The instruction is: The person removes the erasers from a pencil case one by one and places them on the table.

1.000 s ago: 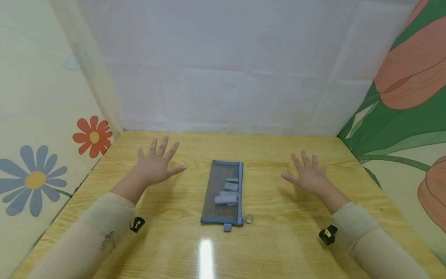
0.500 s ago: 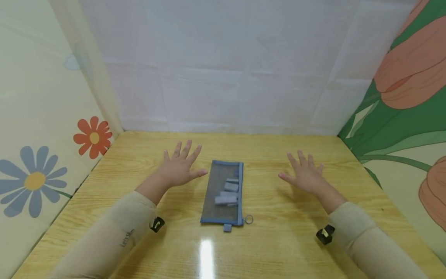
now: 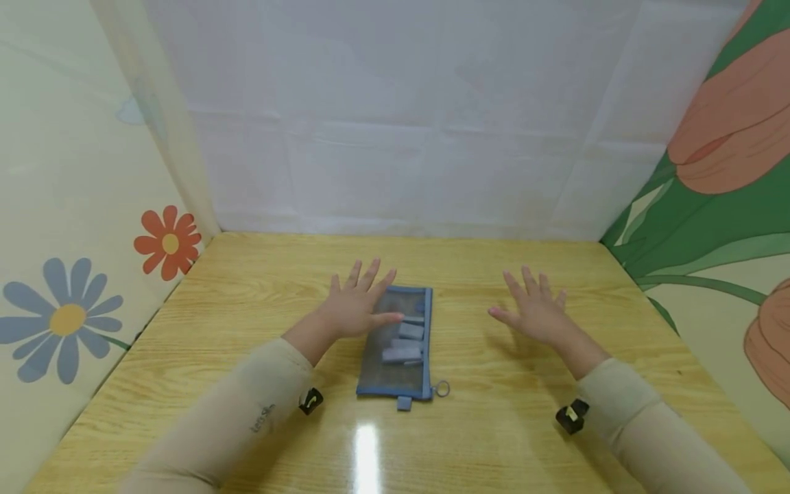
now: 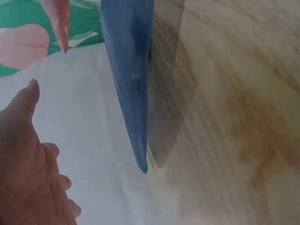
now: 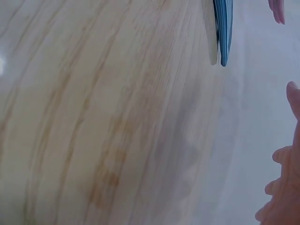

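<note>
A blue mesh zipper pouch [image 3: 385, 374] lies flat on the wooden table, its zipper edge on the right. Several pale small items [image 3: 402, 355] show through the mesh; their kind is unclear. My left hand [image 3: 354, 309] is spread above the pouch's upper left part, covering its corner in the head view. In the left wrist view that hand [image 4: 28, 173] appears apart from the pouch [image 4: 131, 84]. To the right of the pouch, my right hand [image 3: 537, 312] hovers over the table with fingers spread, holding nothing. The right wrist view shows its fingers [image 5: 281, 187] at the edge.
A metal ring [image 3: 441, 389] hangs at the pouch's lower right corner, with a fabric tab [image 3: 404, 403] beside it. White cloth [image 3: 395, 137] stands behind the wooden table [image 3: 494, 432]. Flower-printed panels [image 3: 68, 319] border both sides.
My left hand has moved right, from beside the pouch to over its left part. The right hand has drifted slightly left. The pouch has stayed in place.
</note>
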The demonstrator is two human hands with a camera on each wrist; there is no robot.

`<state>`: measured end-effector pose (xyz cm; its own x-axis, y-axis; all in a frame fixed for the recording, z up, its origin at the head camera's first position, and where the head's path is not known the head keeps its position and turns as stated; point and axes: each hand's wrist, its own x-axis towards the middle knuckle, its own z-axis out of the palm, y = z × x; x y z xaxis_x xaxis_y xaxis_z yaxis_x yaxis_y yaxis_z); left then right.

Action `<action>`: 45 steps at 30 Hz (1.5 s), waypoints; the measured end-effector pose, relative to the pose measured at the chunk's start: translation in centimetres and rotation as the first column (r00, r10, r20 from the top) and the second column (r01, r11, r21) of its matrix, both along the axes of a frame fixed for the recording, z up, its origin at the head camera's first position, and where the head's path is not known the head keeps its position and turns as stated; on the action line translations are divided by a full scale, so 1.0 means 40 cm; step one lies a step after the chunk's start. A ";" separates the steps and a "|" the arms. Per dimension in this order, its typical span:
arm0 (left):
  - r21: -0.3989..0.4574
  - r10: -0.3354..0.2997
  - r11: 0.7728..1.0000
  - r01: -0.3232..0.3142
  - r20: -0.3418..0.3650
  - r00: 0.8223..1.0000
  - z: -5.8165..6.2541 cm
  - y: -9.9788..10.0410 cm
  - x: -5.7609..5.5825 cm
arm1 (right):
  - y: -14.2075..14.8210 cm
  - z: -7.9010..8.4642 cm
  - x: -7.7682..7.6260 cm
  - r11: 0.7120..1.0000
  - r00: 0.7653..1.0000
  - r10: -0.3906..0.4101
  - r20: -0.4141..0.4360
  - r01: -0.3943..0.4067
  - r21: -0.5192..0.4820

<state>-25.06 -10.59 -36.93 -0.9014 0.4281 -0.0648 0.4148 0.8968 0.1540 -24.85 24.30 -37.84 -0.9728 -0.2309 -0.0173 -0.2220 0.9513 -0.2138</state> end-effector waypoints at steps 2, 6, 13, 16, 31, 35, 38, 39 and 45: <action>-0.004 -0.011 1.000 0.011 0.013 1.000 -0.002 0.014 0.003 | -0.002 -0.001 -0.001 1.000 1.000 -0.003 -0.001 0.003 0.002; -0.018 -0.044 0.999 0.045 0.059 0.997 -0.011 0.044 0.009 | -0.005 -0.004 -0.002 1.000 1.000 -0.003 0.004 0.003 -0.004; -0.090 -0.121 0.988 0.127 0.068 0.990 -0.045 0.087 0.018 | -0.015 -0.004 0.003 1.000 1.000 0.014 0.015 -0.014 -0.026; -0.140 -0.151 0.977 0.161 0.077 0.985 -0.059 0.099 0.025 | -0.020 -0.004 0.003 0.999 1.000 0.018 0.019 -0.018 -0.030; -0.200 -0.125 0.965 0.169 0.217 0.968 -0.071 0.130 0.048 | -0.021 -0.015 0.001 0.998 0.999 0.023 0.037 -0.021 -0.053; -0.178 -0.157 0.964 0.199 0.227 0.961 -0.077 0.132 0.041 | -0.022 -0.023 0.000 0.998 0.999 0.033 0.032 -0.031 -0.057; -0.162 -0.164 0.965 0.205 0.239 0.957 -0.078 0.132 0.036 | -0.026 -0.027 -0.001 0.997 0.999 0.043 0.029 -0.041 -0.069; -0.160 -0.163 0.966 0.204 0.239 0.957 -0.078 0.131 0.035 | -0.028 -0.027 -0.001 0.996 0.998 0.048 0.028 -0.046 -0.073; -0.146 -0.154 0.971 0.192 0.238 0.959 -0.074 0.127 0.026 | -0.040 -0.027 0.001 0.994 0.997 0.069 0.023 -0.067 -0.083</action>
<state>-24.03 -5.52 -39.91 -0.7689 0.5419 -0.3392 0.5375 0.8353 0.1160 -24.82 22.72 -38.94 -0.9544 -0.2979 -0.0203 -0.2788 0.9133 -0.2968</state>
